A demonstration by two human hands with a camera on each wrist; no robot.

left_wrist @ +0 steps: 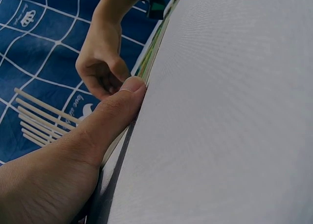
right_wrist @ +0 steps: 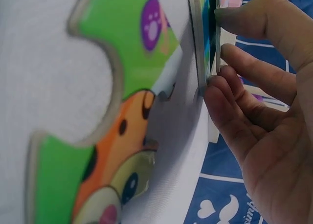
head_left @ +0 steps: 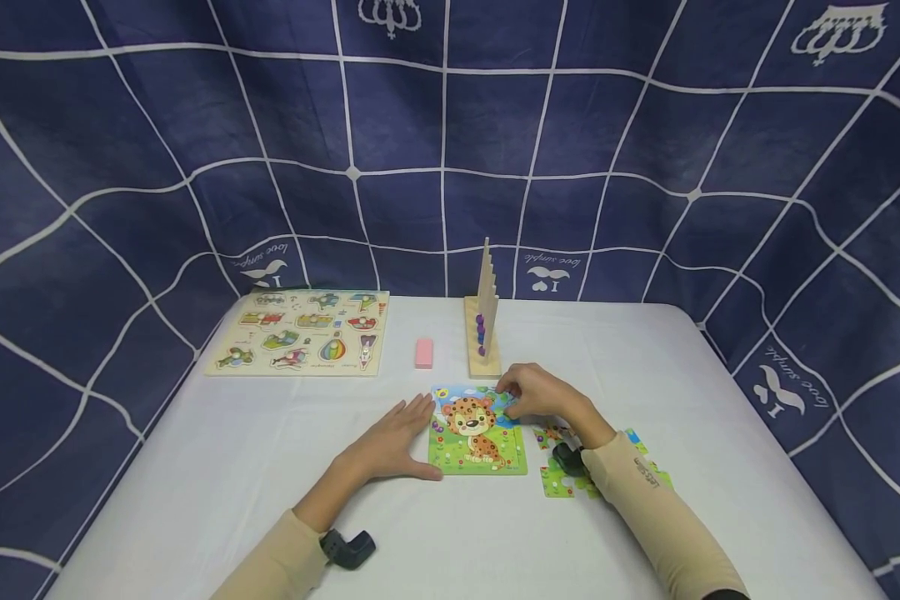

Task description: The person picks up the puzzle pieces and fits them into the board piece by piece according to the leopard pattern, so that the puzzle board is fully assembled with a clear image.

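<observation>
A leopard puzzle board (head_left: 474,454) lies on the white table, showing a spotted cub on green grass under blue sky. My left hand (head_left: 392,442) rests at its left side, fingers extended along the edge and thumb near the lower left corner. At the upper right corner my right hand (head_left: 537,392) pinches a thin blue-green puzzle piece (right_wrist: 218,33) between thumb and fingers, close over the board. Under the right forearm lie several loose puzzle pieces (head_left: 557,482), partly hidden by the wrist; a green and orange loose piece (right_wrist: 139,57) looms large in the right wrist view.
Behind the board stands a wooden peg rack (head_left: 483,367) with upright rods and purple beads. A pink block (head_left: 423,353) lies left of it. At the back left is a wooden vehicle puzzle (head_left: 307,333). Dark blue curtains (head_left: 450,150) enclose the table.
</observation>
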